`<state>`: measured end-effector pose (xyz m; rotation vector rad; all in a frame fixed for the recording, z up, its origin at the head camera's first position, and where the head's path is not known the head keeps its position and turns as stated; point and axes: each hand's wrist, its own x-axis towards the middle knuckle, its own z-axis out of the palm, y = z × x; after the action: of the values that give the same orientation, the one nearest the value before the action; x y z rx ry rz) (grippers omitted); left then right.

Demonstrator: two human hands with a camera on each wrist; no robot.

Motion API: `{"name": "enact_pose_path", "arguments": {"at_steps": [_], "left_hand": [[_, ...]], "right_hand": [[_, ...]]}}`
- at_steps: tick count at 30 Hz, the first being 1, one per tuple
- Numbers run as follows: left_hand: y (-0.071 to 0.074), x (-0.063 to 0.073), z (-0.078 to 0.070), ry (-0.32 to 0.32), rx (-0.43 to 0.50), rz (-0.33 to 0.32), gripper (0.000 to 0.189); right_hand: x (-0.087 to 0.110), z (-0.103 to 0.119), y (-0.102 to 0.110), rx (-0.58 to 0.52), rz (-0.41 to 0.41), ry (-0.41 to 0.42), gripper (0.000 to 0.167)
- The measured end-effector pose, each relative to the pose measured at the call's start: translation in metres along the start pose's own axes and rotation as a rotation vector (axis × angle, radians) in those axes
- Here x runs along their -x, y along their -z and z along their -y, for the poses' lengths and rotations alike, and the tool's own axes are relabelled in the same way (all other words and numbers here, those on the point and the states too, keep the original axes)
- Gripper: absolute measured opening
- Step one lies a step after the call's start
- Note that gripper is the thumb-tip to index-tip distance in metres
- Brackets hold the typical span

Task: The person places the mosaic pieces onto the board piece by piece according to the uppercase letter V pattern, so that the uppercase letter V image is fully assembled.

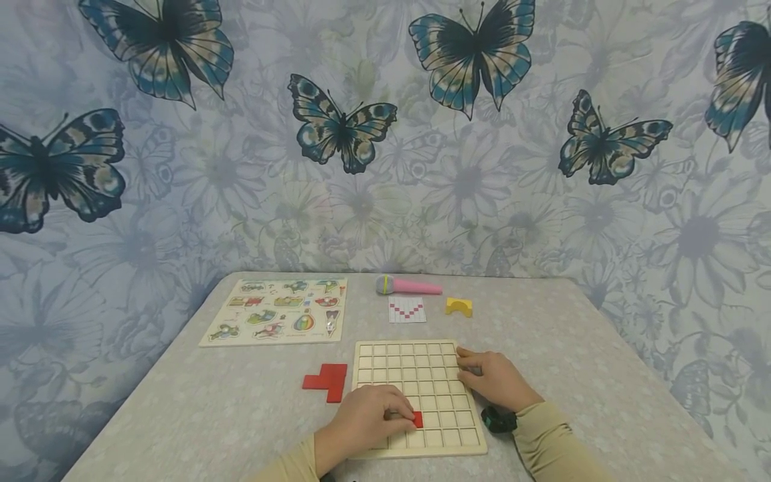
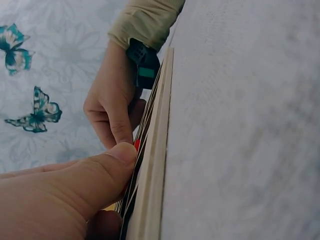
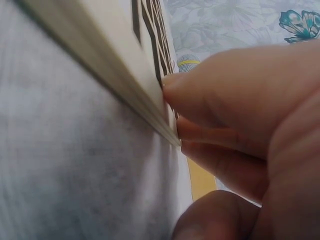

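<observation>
A light wooden board (image 1: 446,402) with a grid of square cells lies on the table. At its lower middle my left hand (image 1: 364,418) pinches a small red piece (image 1: 418,420) between thumb and fingertips, right at the cells. The hand covers part of the piece and the board's lower left. My right hand (image 1: 496,378) rests at the board's right side, fingertips touching the edge and upper right corner; the right wrist view shows the fingers (image 3: 225,135) along that edge. Left of the board lies a flat red angular piece (image 1: 334,378).
Behind the board are a small card (image 1: 407,310) with a pink V pattern, a pink toy microphone (image 1: 415,287) and a yellow arch block (image 1: 459,307). A picture puzzle board (image 1: 277,311) lies at the back left. A butterfly-patterned wall (image 1: 361,221) stands behind the table.
</observation>
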<state>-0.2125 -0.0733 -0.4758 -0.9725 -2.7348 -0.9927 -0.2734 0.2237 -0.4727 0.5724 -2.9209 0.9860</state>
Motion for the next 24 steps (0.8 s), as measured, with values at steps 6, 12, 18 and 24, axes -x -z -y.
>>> {"name": "enact_pose_path", "arguments": {"at_steps": [6, 12, 18, 24], "left_hand": [[0.0002, 0.0004, -0.0022, -0.007, -0.037, 0.016, 0.011], [-0.0001, 0.0007, -0.0036, -0.001, -0.062, -0.005, 0.009], [0.0004, 0.0003, -0.0038, 0.006, -0.081, -0.007, 0.009], [0.0021, 0.0004, -0.0042, 0.012, -0.091, 0.008, 0.009]], "right_hand": [[0.0005, 0.0017, 0.0012, 0.007, 0.003, -0.001, 0.036], [0.0008, 0.0025, 0.0019, 0.015, -0.004, 0.021, 0.028], [0.0008, 0.0038, 0.0017, 0.022, -0.013, 0.025, 0.022], [0.0028, 0.0059, 0.0029, 0.017, -0.008, 0.022, 0.021]]}}
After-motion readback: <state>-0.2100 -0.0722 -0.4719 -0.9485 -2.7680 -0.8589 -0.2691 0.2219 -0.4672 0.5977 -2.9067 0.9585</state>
